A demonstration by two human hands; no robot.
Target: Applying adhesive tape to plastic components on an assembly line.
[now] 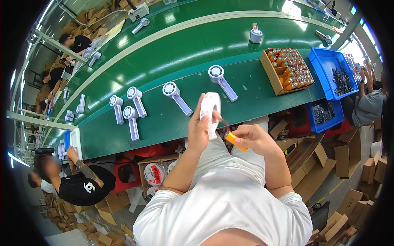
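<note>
Shirt: closest to me in the head view, a white shirt (221, 209) fills the bottom.
Left hand: here, this hand (198, 126) is curled round a white roll (205, 107), tape or labels, I can't tell; its loose end hangs down.
Right hand: and this one (256, 138) pinches an orange battery (234, 140) above the lap, near the roll.
Bench: five pale fans (216, 72) lie on the green bench (98, 141); I spot no battery in their handles.
Box: plenty of batteries fill this cardboard box (269, 74), one section partly bare.
Belt: a farther fan (255, 37) shows orange at its handle.
Progress: I'd call it early, one battery in hand, most boxed, five handles apparently unfilled.
</note>
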